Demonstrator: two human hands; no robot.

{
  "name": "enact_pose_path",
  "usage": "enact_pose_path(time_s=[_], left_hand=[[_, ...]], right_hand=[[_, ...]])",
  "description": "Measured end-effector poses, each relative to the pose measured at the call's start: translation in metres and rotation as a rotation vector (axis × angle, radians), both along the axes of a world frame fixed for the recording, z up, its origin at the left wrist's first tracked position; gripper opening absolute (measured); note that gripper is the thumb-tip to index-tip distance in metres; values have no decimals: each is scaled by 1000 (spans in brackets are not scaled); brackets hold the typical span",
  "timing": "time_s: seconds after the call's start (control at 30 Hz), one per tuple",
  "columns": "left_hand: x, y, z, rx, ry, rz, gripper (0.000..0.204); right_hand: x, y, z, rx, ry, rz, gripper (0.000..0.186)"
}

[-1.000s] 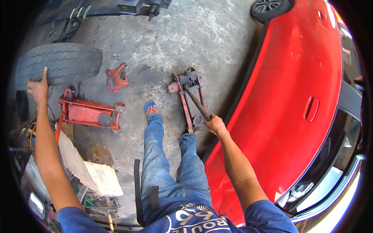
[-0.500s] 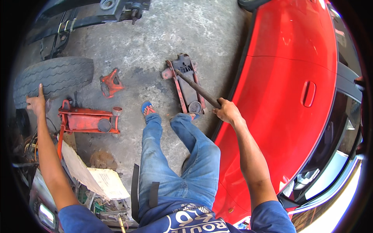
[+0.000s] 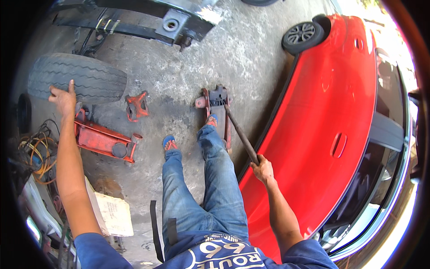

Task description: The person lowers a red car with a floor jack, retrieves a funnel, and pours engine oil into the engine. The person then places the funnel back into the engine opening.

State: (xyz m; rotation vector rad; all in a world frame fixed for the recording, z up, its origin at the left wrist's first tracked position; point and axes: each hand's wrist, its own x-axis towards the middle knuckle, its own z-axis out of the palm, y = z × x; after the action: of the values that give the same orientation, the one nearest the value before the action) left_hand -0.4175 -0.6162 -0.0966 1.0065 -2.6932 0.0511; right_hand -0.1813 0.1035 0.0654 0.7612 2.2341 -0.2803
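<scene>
Right hand closed in a fist around the upper end of a long dark jack handle; handle slants up and away to a red floor jack that sits on the concrete floor just beside the red car. Person's right foot, in a blue sandal, is planted against the near side of that jack. Left hand open, fingers spread, index raised — holds nothing, reaching out close to a large worn tyre lying at upper left; contact with the tyre cannot be told. Below the left hand lies a second red floor jack, and a small red jack stand stands between the two jacks. Coiled yellow cable at the far left edge — partly in shadow
</scene>
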Motion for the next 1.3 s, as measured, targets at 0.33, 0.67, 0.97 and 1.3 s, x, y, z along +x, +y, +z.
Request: enact_pose_path(time_s=[0.33, 0.67, 0.97, 1.3], left_hand=[[-16, -44, -22, 65, -117, 7, 113], [-32, -55, -21, 229, -287, 37, 110], [236, 157, -44, 519, -644, -452, 63], [578, 379, 47, 1075, -1188, 112, 31]], right_hand=[[60, 28, 74, -31, 14, -96, 46], [109, 38, 87, 87, -24, -173, 43], [120, 112, 26, -23, -223, -138, 45], [117, 158, -41, -181, -388, 73, 58]])
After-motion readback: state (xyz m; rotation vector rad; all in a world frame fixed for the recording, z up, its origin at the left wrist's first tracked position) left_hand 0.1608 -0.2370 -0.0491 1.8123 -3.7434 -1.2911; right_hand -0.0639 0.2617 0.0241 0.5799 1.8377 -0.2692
